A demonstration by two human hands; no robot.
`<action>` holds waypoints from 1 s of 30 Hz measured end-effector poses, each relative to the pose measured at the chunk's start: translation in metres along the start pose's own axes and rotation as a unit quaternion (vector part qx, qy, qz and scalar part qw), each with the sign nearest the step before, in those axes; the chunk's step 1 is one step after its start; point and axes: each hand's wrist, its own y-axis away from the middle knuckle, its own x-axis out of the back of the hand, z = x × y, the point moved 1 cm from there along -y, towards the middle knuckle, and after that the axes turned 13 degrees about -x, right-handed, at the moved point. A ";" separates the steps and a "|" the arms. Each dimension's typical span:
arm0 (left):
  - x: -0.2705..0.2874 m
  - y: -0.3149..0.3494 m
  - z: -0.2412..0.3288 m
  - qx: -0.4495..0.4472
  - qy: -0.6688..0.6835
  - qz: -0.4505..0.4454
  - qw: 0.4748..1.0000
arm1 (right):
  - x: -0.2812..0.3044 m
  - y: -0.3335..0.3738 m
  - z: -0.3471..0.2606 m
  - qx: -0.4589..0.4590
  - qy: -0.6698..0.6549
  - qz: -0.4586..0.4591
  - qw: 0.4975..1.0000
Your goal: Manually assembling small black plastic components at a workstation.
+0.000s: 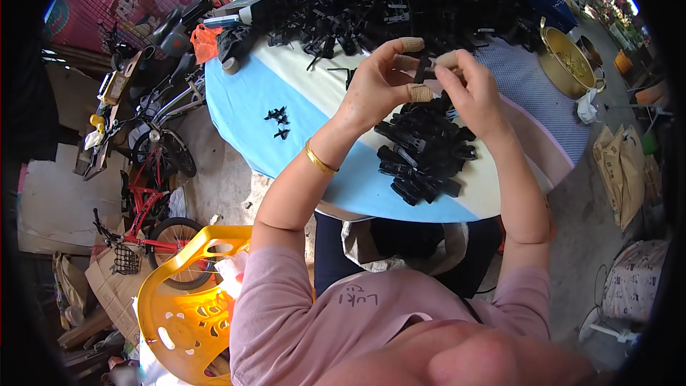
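Note:
Over the round table, both my hands are raised close together around a small black plastic clip. My left hand, with tan tape on its fingertips and a gold bangle at the wrist, curls its fingers and thumb about the clip's left side. From the right, the fingers and thumb of my right hand pinch it. Its exact shape is partly hidden by the fingers. Below the hands lies a small heap of black clips. A far larger mound of similar black pieces covers the table's back.
A striped cloth covers the table, with a few loose black pieces at left. A gold-coloured pot stands at the right edge. A yellow plastic chair is at my left, beyond it a red bicycle. Brown sacks stand right.

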 end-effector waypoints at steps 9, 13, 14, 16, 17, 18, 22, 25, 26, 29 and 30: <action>0.003 0.001 -0.007 0.007 0.010 0.027 1.000 | -0.004 0.001 0.001 0.000 -0.111 -0.014 0.994; -0.003 0.003 -0.005 -0.054 -0.102 0.054 0.992 | -0.012 -0.002 0.006 0.014 -0.105 -0.038 0.994; -0.003 0.003 -0.006 -0.070 -0.120 0.066 0.988 | -0.012 -0.002 0.007 0.005 -0.124 -0.042 0.991; -0.006 0.004 -0.006 -0.065 -0.116 0.061 0.989 | -0.011 -0.001 0.006 -0.004 -0.143 -0.046 0.989; -0.007 0.004 -0.006 -0.060 -0.112 0.056 0.990 | -0.011 0.000 0.003 -0.010 -0.137 -0.045 0.990; -0.007 0.005 -0.007 -0.060 -0.113 0.056 0.990 | -0.010 0.001 0.001 -0.016 -0.131 -0.044 0.990; -0.008 0.006 -0.011 -0.140 -0.112 0.083 0.980 | -0.008 0.002 -0.002 -0.059 -0.163 -0.066 0.983; -0.009 0.010 -0.007 -0.226 -0.197 0.071 0.951 | -0.007 0.004 -0.006 -0.118 -0.192 -0.078 0.971; -0.010 0.009 -0.004 -0.268 -0.270 0.050 0.924 | -0.007 0.003 -0.003 -0.133 -0.189 -0.083 0.969; -0.012 0.009 0.000 -0.292 -0.314 0.030 0.903 | -0.007 0.004 -0.003 -0.123 -0.191 -0.075 0.971; -0.012 0.008 0.000 -0.292 -0.315 0.028 0.903 | -0.008 0.004 -0.003 -0.098 -0.194 -0.064 0.974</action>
